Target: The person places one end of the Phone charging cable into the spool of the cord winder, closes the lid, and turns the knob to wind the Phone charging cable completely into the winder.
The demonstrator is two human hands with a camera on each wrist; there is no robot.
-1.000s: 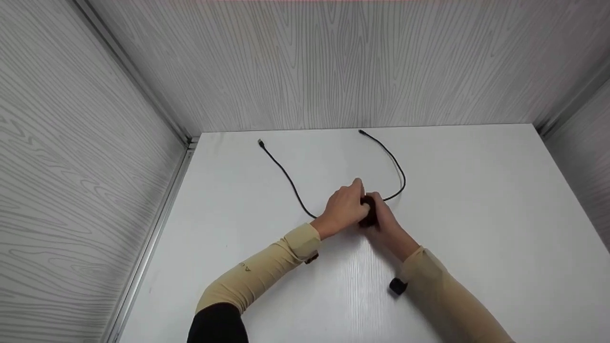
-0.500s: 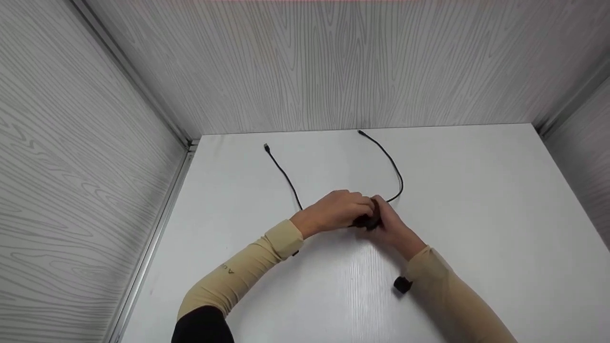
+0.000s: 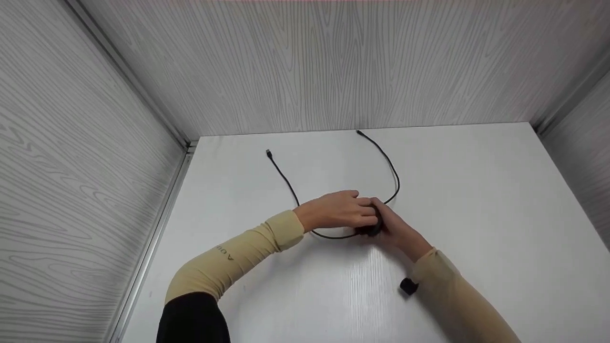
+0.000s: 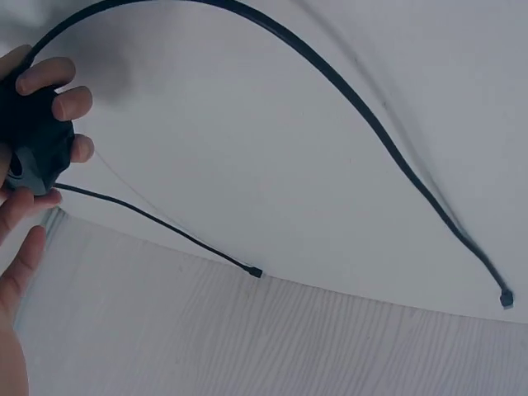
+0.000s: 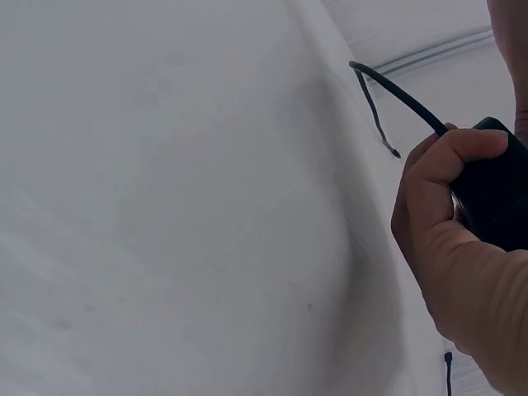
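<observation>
A black rounded case [image 3: 377,227] is held just over the white tabletop, a thin black cable [image 3: 332,237] running out from either side of it. My right hand [image 3: 399,232] grips it from the right, and in the right wrist view its fingers [image 5: 431,194] wrap round the dark body. From the left, my left hand [image 3: 340,209] lies across the top, fingers bent over the case [image 4: 37,136]; their exact hold is partly hidden. One cable end carries a USB-type plug [image 3: 269,153]; the other has a small dark plug [image 3: 359,132] near the back wall.
A wood-grained wall [image 3: 305,66] closes off the back of the white table [image 3: 476,200]. Another panel [image 3: 71,190] stands on the left, meeting a metal rail. A small black block [image 3: 408,286] sits at the right sleeve cuff.
My left hand has turned over the case, its raised finger coming down. The left cable end has slid a little toward me and right. The right hand keeps its grip, shifting slightly.
</observation>
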